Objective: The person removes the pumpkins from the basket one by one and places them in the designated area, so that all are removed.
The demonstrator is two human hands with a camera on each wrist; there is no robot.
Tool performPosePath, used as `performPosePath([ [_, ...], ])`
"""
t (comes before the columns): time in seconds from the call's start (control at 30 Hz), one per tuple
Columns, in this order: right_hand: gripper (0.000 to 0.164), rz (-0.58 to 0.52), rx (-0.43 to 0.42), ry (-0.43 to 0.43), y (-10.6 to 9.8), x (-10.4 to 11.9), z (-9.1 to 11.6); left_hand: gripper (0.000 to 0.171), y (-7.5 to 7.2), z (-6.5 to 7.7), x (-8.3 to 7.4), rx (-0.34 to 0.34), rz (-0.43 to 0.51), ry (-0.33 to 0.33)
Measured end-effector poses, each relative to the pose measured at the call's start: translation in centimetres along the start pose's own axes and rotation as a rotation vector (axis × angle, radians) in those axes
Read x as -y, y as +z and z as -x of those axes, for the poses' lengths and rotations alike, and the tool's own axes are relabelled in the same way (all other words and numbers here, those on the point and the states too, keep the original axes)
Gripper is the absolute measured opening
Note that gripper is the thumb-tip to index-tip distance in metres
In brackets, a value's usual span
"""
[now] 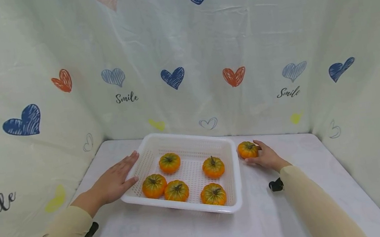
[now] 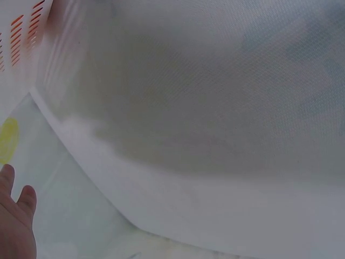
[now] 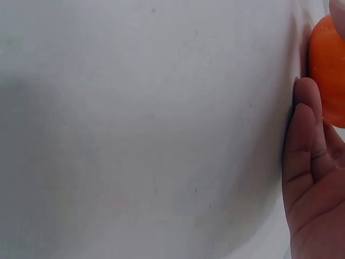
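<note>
A white perforated plastic basket [image 1: 191,165] holds several small orange pumpkins, one of them the pumpkin [image 1: 213,167] at its right. My left hand [image 1: 112,182] lies at the basket's left rim, its fingers stretched out along it. To the right of the basket, my right hand [image 1: 267,158] holds another small pumpkin [image 1: 246,150] between thumb and fingers, close to the table. Only part of that orange pumpkin [image 3: 329,70] shows in the right wrist view, with the fingers [image 3: 302,145] under its side and low against the white surface.
The basket stands on a white-covered table [image 1: 176,235]. Behind and at both sides hangs a pale curtain [image 1: 194,39] printed with hearts. A dark wrist device [image 1: 275,185] sits under the right sleeve, and another dark device [image 1: 91,230] under the left.
</note>
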State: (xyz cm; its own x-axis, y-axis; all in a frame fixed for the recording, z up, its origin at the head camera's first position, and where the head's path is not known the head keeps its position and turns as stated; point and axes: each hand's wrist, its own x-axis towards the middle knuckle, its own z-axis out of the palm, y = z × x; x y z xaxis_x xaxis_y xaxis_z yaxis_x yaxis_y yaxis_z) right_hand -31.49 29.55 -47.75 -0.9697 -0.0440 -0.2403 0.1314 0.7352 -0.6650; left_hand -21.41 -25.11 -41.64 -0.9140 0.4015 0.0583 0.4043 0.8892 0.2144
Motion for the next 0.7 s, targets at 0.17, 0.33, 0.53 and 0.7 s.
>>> performPosePath([
  [0.17, 0.110, 0.031, 0.002, -0.027, -0.7, -0.6, 0.6, 0.078, -0.1, 0.1, -0.1, 0.002, 0.003, -0.003],
  [0.33, 0.106, 0.036, 0.026, -0.013, -2.5, -0.8, 1.8, 0.077, -0.1, 0.1, -0.2, 0.001, 0.005, 0.004],
  [0.53, 0.110, 0.058, 0.005, -0.031, -5.7, -0.4, 2.5, 0.077, 0.0, 0.1, 0.0, -0.006, 0.006, 0.010],
  [0.7, 0.117, 0.074, -0.024, -0.067, -8.1, 0.6, 3.2, 0.078, 0.0, 0.0, 0.0, -0.010, 0.007, 0.014],
])
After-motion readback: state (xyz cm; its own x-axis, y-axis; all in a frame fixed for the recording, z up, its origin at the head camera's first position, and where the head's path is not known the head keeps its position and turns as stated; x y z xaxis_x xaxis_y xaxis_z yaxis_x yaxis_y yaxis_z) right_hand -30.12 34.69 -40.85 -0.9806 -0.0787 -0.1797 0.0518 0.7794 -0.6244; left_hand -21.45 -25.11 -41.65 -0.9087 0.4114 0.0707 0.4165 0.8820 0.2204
